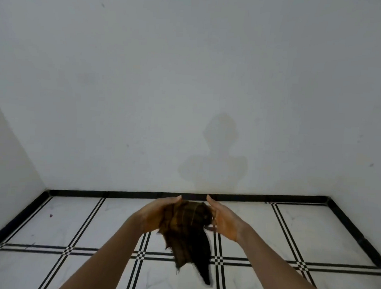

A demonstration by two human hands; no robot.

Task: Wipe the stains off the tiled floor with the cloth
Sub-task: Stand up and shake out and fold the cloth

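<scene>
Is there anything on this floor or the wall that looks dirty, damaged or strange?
A small dark reddish spot lies on the white tiled floor at the far left, near the black skirting. Faint dark marks also dot the wall. The brown cloth, held between both hands above the floor, has frayed edges.
</scene>
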